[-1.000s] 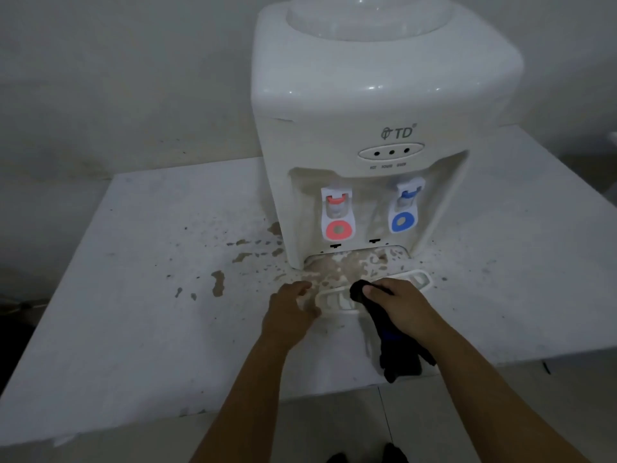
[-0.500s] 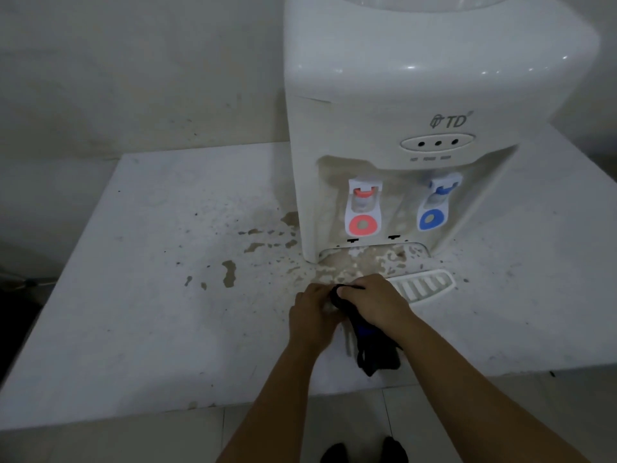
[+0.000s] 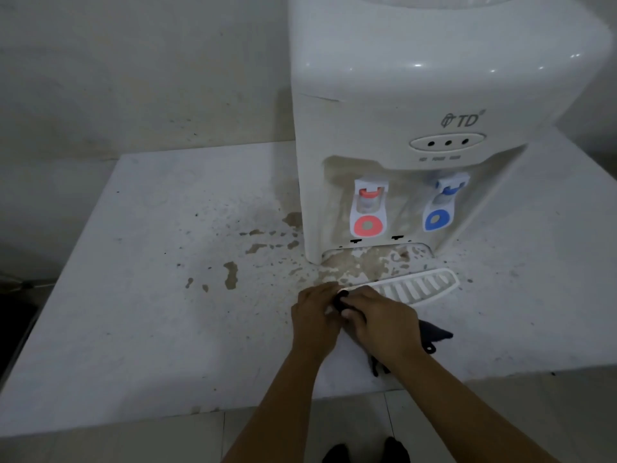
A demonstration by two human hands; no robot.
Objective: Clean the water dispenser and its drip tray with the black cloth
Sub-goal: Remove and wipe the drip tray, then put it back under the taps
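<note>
A white water dispenser (image 3: pixel 417 95) with a red tap and a blue tap stands on a stained white table (image 3: pixel 150 312). Its white slotted drip tray (image 3: pixel 420 289) lies pulled out on the table in front of the empty, dirty tray bay. My left hand (image 3: pixel 314 315) holds the tray's left end. My right hand (image 3: pixel 384 322) grips the black cloth (image 3: pixel 434 334) and presses a bunched part of it against that same end. The cloth's tail trails out from under my right hand. Both hands hide the tray's left end.
Brown stains and flaked patches (image 3: pixel 230 275) spread over the table left of the dispenser and in the tray bay (image 3: pixel 370 262). A pale wall rises behind. The table's front edge runs just below my wrists, with tiled floor and my feet (image 3: pixel 364 452) beneath.
My right hand with the cloth slid left along the tray to its left end, meeting my left hand. The cloth's tail swung out to the right. The camera shifted left and nearer.
</note>
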